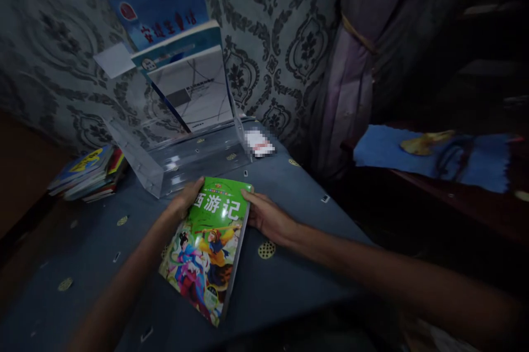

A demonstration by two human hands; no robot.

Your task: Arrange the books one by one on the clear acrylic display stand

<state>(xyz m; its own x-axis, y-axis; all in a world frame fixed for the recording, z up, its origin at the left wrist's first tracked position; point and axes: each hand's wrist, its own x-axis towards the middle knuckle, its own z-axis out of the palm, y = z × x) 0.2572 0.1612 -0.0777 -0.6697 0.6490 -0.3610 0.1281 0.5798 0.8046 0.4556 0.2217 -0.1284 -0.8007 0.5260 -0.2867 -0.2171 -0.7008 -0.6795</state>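
Observation:
A green book (210, 247) with large white characters and colourful cartoon figures on its cover lies tilted between my hands, over the table. My left hand (188, 198) grips its upper left edge. At the upper right edge, my right hand (266, 214) is closed on it, thumb on the cover and fingers underneath. Just beyond stands a clear plastic book rack (144, 170). Several books lean upright at its back, among them a blue book (165, 5) and a white-and-teal book (198, 90).
A stack of thin books (93, 170) lies on the left of the dark patterned tablecloth (297, 275). A blurred-out white item (259, 142) sits right of the rack. Patterned wallpaper and a tied curtain (347, 65) rise behind. A blue cloth (384, 148) covers a surface at right.

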